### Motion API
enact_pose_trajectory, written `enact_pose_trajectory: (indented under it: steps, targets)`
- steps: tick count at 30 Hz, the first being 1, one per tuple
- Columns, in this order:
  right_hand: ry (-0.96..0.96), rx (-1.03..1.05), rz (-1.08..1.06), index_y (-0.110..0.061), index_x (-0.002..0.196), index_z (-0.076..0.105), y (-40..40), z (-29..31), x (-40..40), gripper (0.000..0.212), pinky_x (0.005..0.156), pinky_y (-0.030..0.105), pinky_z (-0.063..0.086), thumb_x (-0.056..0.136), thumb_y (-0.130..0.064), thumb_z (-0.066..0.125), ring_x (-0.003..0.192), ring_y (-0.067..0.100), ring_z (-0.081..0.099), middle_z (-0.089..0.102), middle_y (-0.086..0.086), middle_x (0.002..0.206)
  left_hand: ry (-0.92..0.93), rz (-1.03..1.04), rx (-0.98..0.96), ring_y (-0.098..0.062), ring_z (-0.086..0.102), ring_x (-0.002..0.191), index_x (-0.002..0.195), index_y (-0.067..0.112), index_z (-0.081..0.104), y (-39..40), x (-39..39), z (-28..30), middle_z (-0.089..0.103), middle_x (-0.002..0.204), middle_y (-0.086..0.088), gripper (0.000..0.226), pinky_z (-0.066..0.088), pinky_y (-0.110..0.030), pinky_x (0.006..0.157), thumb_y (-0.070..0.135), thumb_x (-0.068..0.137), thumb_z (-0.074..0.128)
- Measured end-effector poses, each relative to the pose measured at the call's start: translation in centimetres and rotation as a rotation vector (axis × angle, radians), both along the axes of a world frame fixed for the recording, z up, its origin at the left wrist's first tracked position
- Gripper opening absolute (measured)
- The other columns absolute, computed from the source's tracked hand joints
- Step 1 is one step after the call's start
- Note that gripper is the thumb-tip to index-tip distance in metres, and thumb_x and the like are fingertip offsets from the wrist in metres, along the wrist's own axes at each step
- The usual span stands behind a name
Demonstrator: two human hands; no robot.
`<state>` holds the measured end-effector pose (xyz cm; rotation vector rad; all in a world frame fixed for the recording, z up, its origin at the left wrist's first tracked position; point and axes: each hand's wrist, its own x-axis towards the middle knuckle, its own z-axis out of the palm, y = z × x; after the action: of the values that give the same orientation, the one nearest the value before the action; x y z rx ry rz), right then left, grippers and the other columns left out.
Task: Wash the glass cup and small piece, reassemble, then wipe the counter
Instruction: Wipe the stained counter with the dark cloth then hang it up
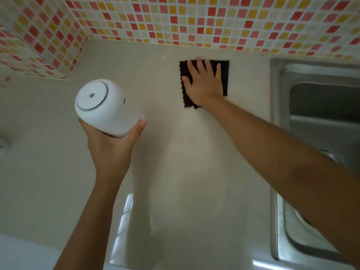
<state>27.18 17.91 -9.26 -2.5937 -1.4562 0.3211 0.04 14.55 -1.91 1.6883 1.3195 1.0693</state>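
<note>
My left hand holds a white cup-like container with a round lid up above the beige counter, fingers wrapped around its lower body. My right hand lies flat, fingers spread, on a black cloth that rests on the counter near the back wall. The cloth is spread out as a rough square, partly hidden under the palm.
A steel sink fills the right side, its rim beside my right forearm. A mosaic tile wall in red, orange and cream runs along the back and juts out at the left. A small white object sits at the left edge.
</note>
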Motion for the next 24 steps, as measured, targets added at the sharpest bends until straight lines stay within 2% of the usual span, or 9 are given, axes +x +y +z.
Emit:
enact_pose_trajectory:
  steps: [2, 4, 7, 9, 12, 15, 18, 20, 24]
  targets:
    - [-0.024, -0.034, -0.036, -0.025, 0.155, 0.007, 1.7, -0.4, 2.1, 0.061, 0.118, 0.051, -0.005, 0.100, -0.052, 0.014, 0.149, 0.024, -0.001, 0.002, 0.003, 0.163, -0.004, -0.004, -0.005, -0.002, 0.057, 0.114, 0.142, 0.013, 0.032, -0.7, -0.1, -0.3, 0.056, 0.131, 0.007, 0.094, 0.049, -0.031, 0.099, 0.031, 0.069, 0.087]
    - [-0.035, -0.015, -0.076, -0.023, 0.155, 0.006, 0.8, -0.6, 0.8, 0.061, 0.118, 0.051, -0.005, 0.100, -0.050, 0.013, 0.149, 0.025, -0.001, 0.002, 0.004, 0.163, -0.004, -0.015, -0.005, -0.004, 0.057, 0.115, 0.142, 0.012, 0.031, -1.0, 0.0, -0.4, 0.056, 0.132, 0.004, 0.093, 0.049, -0.032, 0.099, 0.030, 0.070, 0.086]
    - [-0.051, 0.076, -0.098, -0.021, 0.154, 0.017, -4.8, -0.6, -4.1, 0.061, 0.118, 0.053, 0.002, 0.100, -0.049, 0.018, 0.148, 0.026, 0.009, 0.014, 0.006, 0.161, -0.009, -0.008, -0.015, -0.005, 0.056, 0.116, 0.142, 0.013, 0.031, -1.0, 0.3, -0.3, 0.055, 0.133, 0.004, 0.094, 0.049, -0.033, 0.099, 0.034, 0.068, 0.086]
    - [-0.058, 0.128, -0.128, -0.021, 0.152, 0.025, -10.9, -0.1, -8.1, 0.060, 0.117, 0.055, 0.006, 0.098, -0.049, 0.024, 0.146, 0.027, 0.017, 0.023, 0.006, 0.159, -0.017, -0.021, -0.019, -0.001, 0.054, 0.116, 0.142, 0.015, 0.030, -1.1, 0.7, -0.2, 0.053, 0.133, 0.007, 0.095, 0.048, -0.024, 0.098, 0.035, 0.067, 0.086]
    - [-0.066, 0.105, -0.124, -0.022, 0.151, 0.027, -18.0, 0.0, -12.5, 0.060, 0.117, 0.056, 0.005, 0.098, -0.050, 0.027, 0.146, 0.029, 0.019, 0.024, 0.006, 0.158, -0.032, -0.041, -0.020, 0.005, 0.054, 0.114, 0.143, 0.016, 0.030, -1.4, 1.7, -0.3, 0.053, 0.128, 0.015, 0.096, 0.045, -0.010, 0.091, 0.034, 0.067, 0.086]
    - [-0.079, 0.060, -0.118, -0.023, 0.151, 0.029, -15.7, 0.1, -8.7, 0.060, 0.116, 0.057, 0.006, 0.098, -0.051, 0.026, 0.145, 0.029, 0.020, 0.025, 0.005, 0.158, -0.041, -0.070, -0.031, 0.005, 0.054, 0.113, 0.142, 0.014, 0.031, -2.0, 2.3, -0.7, 0.054, 0.127, 0.016, 0.094, 0.045, -0.012, 0.092, 0.032, 0.068, 0.086]
    - [-0.049, 0.017, -0.203, -0.026, 0.153, 0.021, -9.5, 0.1, 0.3, 0.059, 0.117, 0.056, 0.001, 0.099, -0.051, 0.020, 0.148, 0.027, 0.011, 0.017, 0.003, 0.161, -0.031, -0.083, -0.033, 0.009, 0.054, 0.111, 0.141, 0.015, 0.031, -2.4, 2.2, -1.0, 0.053, 0.122, 0.022, 0.094, 0.044, -0.009, 0.091, 0.033, 0.067, 0.087]
    - [-0.027, -0.014, -0.223, -0.027, 0.154, 0.016, -6.9, 0.0, 4.9, 0.059, 0.117, 0.056, -0.002, 0.100, -0.051, 0.017, 0.148, 0.025, 0.005, 0.011, 0.002, 0.162, -0.017, -0.090, -0.035, 0.010, 0.054, 0.109, 0.141, 0.016, 0.031, -2.6, 1.8, -1.3, 0.055, 0.123, 0.019, 0.095, 0.043, -0.007, 0.089, 0.036, 0.067, 0.086]
    - [-0.064, 0.011, -0.257, -0.026, 0.154, 0.015, -8.1, -0.7, 4.4, 0.059, 0.117, 0.057, -0.002, 0.100, -0.050, 0.015, 0.148, 0.025, 0.007, 0.012, 0.002, 0.162, -0.005, -0.072, -0.053, 0.011, 0.054, 0.109, 0.142, 0.020, 0.031, -2.9, 0.7, -1.4, 0.054, 0.127, 0.017, 0.095, 0.042, -0.004, 0.087, 0.038, 0.066, 0.086]
